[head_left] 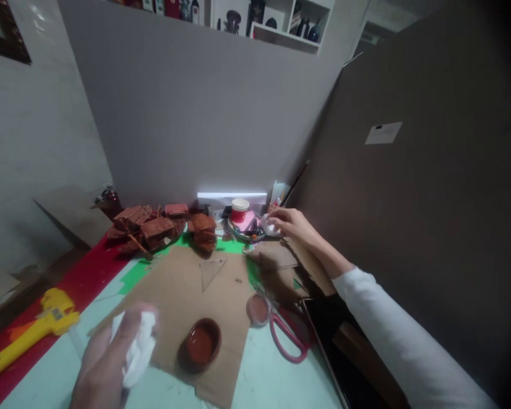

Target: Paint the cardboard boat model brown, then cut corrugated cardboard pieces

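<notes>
At the lower left, my left hand [111, 352] is closed around a crumpled white tissue [140, 349], slightly blurred. My right hand [293, 224] reaches to the back of the table, its fingers bent onto another white crumpled piece, perhaps tissue [271, 227], beside a round tray [238, 234] of small items. On that tray stands a red and white cup [240, 210]. Between my hands, a small brown bowl [203, 342] sits upright on a cardboard sheet [221, 378]. A clear set square [212, 274] lies farther back on the sheet.
A yellow glue gun [38, 329] lies at the left edge. Brown ridged models [153, 227] stand at the back left. Right of the bowl are red-handled scissors [287, 341] and a roll of tape [258, 309]. Grey panels [204, 113] rise behind and to the right.
</notes>
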`<state>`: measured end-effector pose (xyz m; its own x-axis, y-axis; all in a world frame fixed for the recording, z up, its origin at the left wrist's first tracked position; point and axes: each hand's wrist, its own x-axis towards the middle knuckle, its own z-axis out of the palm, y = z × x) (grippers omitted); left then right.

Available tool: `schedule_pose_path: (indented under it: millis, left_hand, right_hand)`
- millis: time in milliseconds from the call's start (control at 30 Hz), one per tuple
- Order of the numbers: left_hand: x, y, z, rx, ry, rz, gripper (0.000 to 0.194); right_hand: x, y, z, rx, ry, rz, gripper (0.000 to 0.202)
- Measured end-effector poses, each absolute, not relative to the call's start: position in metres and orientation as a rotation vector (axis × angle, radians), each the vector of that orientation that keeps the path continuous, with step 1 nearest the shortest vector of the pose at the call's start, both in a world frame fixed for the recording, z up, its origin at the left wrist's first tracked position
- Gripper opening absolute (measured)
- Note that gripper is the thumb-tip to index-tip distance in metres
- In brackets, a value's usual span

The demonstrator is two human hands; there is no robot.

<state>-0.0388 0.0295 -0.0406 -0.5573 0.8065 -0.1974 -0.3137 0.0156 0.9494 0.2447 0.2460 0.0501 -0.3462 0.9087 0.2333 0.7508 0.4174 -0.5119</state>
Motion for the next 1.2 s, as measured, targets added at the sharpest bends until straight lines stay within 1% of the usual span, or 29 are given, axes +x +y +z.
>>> schedule_pose_path:
  millis: [133,200,300,367,433,533,600,667,700,800,833,900,967,1033,1200]
  left_hand:
    - [-0.034,0.029,-0.025,0.262,1.182,1.665,0.034]
    - [-0.029,0.025,-0.025,0.319,1.123,1.654,0.038]
    - [-0.026,0.014,-0.033,0.634,1.124,1.639,0.044]
    - [-0.029,0.007,-0.041,0.774,1.194,1.624,0.047]
    - [-0.035,0.002,-0.045,0.785,1.27,1.6,0.05]
    - [-0.036,-0.006,-0.043,0.766,1.239,1.555,0.047]
    - [-0.031,-0.01,-0.038,0.795,1.163,1.537,0.043]
    - [-0.026,-0.01,-0.031,0.883,1.115,1.575,0.042]
    - [-0.025,-0.007,-0.028,0.935,1.102,1.616,0.042]
    - [-0.031,0.005,-0.022,0.999,1.075,1.758,0.037]
    - [-0.035,0.01,-0.021,0.983,1.085,1.805,0.034]
    - [-0.041,0.015,-0.02,0.944,1.117,1.855,0.029]
    - [-0.043,0.017,-0.02,0.954,1.146,1.833,0.027]
    - [-0.042,0.016,-0.02,0.991,1.187,1.775,0.026]
    - [-0.041,0.015,-0.023,0.956,1.254,1.782,0.023]
  right_hand:
    - [0.184,0.137,0.053,-0.985,-2.425,0.576,0.019]
    - [0.158,0.089,0.046,-0.805,-2.515,0.59,0.018]
    - [0.13,0.043,0.028,-0.661,-2.534,0.459,0.026]
    - [0.117,0.029,0.016,-0.615,-2.433,0.386,0.027]
    - [0.107,0.021,0.006,-0.594,-2.324,0.248,0.024]
    - [0.101,0.015,-0.002,-0.552,-2.224,0.029,0.018]
    - [0.106,0.014,0.002,-0.491,-2.206,0.002,0.014]
    - [0.12,0.02,0.016,-0.471,-2.2,0.084,0.011]
    - [0.131,0.025,0.026,-0.513,-2.191,0.156,0.009]
    - [0.169,0.056,0.056,-0.793,-2.036,0.163,0.004]
    - [0.18,0.071,0.063,-0.915,-2.009,0.129,0.002]
    - [0.197,0.102,0.066,-1.239,-2.087,0.048,0.006]
    - [0.204,0.131,0.054,-1.381,-2.163,0.05,0.005]
    - [0.204,0.154,0.034,-1.487,-2.247,0.064,0.009]
    - [0.187,0.18,-0.015,-1.691,-2.422,0.111,0.026]
